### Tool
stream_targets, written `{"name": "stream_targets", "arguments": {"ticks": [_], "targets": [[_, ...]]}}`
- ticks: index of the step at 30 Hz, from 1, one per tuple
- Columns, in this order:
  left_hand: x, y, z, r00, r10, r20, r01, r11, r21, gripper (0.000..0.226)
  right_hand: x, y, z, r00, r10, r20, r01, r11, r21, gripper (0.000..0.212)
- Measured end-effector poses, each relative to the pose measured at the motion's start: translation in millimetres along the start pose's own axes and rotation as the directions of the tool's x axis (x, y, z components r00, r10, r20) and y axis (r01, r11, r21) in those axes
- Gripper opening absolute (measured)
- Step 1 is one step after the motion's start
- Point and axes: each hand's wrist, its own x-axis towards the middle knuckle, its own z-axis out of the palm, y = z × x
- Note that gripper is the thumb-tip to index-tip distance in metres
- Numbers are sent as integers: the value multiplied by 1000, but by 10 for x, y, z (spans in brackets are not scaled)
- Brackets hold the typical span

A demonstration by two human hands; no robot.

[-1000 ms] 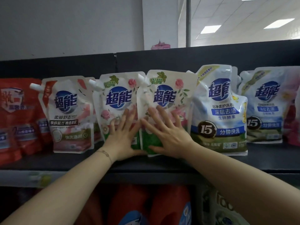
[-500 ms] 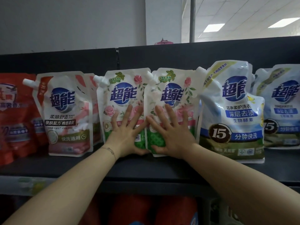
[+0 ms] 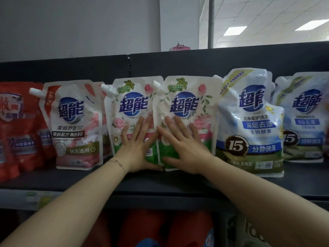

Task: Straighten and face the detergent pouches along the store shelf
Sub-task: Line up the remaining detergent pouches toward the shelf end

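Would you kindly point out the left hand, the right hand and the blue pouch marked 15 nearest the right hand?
left hand [image 3: 138, 148], head view, back of the hand.
right hand [image 3: 187, 149], head view, back of the hand.
blue pouch marked 15 [image 3: 252, 102], head view, its round blue logo.

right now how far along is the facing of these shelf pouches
Done: the pink-and-white pouch and the blue-and-white pouch marked 15 stand upright, labels forward. In hand: left hand and right hand press flat on the two white rose-print pouches. Likely left: the red pouches and the set-back far-right blue pouch.
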Motion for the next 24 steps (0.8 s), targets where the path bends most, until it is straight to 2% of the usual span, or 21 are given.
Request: {"name": "stream_targets", "arguments": {"ticks": [3,5,8,11,17,20,24], "targets": [[-102,45,-24,986,-25,-165,-1,988,-155,121,-101,38,-47,988,68,-141,-60,996,66,75],[-77,133,-31,969,-13,-245,-20,991,-132,120,-106,55,-24,976,161,-149,-153,986,60,75],[22,314,-98,979,97,-179,-94,995,26,118,-68,73,32,962,258,-92,-248,963,103,76],[95,382,-161,997,43,-60,-38,995,88,122,-44,116,29,960,273,-62,-269,960,77,74],[46,466,-202,996,-35,-78,43,993,105,128,-33,112,-53,950,311,-3,-308,944,115,81],[6,511,-251,995,-50,-88,54,998,36,129,-64,82,-136,943,323,-80,-299,928,221,93],[-38,595,-329,994,-79,-70,78,997,-21,130,-129,-4,-226,918,349,-187,-303,924,235,95]]}}
